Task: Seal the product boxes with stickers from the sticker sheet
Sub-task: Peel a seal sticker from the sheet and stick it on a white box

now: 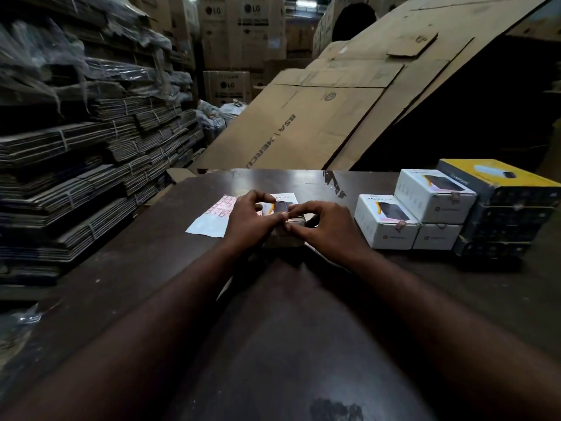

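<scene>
A white product box (283, 205) stands on the dark table (151, 268), mid-way back. My left hand (250, 218) grips its left side, thumb and fingers pinched at the front top edge. My right hand (321, 224) holds the right side, fingertips meeting the left hand's at that same edge. Whether a sticker sits under the fingertips is hidden. The sticker sheet (217, 215), white with pink stickers, lies flat just left of the box, partly under my left hand.
Three white product boxes (385, 221) with small stickers on their flaps are stacked at the right, beside a pile of yellow and dark boxes (501, 208). Bundled flat cardboard (91, 162) fills the left. Large cardboard sheets (334, 110) lean behind the table.
</scene>
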A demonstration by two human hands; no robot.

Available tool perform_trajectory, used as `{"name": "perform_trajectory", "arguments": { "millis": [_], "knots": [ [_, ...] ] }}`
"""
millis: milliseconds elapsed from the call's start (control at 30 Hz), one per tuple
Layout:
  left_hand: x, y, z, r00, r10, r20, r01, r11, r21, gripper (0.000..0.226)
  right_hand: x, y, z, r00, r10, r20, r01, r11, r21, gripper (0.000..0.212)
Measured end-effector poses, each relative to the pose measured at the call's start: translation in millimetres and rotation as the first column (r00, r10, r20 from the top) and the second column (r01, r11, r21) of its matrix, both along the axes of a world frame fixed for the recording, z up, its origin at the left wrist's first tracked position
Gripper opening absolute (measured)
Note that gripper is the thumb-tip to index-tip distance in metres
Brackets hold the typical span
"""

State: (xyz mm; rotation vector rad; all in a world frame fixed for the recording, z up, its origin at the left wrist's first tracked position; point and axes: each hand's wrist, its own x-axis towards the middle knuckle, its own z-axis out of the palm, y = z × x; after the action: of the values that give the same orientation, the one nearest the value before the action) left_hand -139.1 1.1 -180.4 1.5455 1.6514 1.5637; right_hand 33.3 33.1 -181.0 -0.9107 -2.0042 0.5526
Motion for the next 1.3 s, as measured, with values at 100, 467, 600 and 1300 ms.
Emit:
{"name": "perform_trajectory", "arguments": {
  "millis": [100,467,600,1300],
  "knots": [
    [-1.4,2.0,-3.7,0.998,0.006,0.067,-0.003,0.999,-0.045,0.033,0.2,-0.3,0.4,1.0,-0.013,0.01,0.013,1.0,-0.003,0.025],
    [-14.5,8.2,-3.8,0.904,-0.044,0.426,0.101,0.989,-0.111,0.019,-15.3,0.1,-7.2,0.995,-0.093,-0.048,0.095,0.995,0.038,0.028],
    [-13.8,8.5,-6.3,0.906,-0.069,0.417,0.115,0.99,-0.086,0.022,-23.1,7.8,-13.1,0.985,-0.144,-0.101,0.142,0.99,-0.019,0.018],
    [-20.9,2.5,-9.7,0.87,-0.101,-0.483,0.159,0.984,0.08,0.052,-12.8,5.6,-10.5,0.982,-0.079,-0.171,0.067,0.995,-0.071,0.012]
  ]
}}
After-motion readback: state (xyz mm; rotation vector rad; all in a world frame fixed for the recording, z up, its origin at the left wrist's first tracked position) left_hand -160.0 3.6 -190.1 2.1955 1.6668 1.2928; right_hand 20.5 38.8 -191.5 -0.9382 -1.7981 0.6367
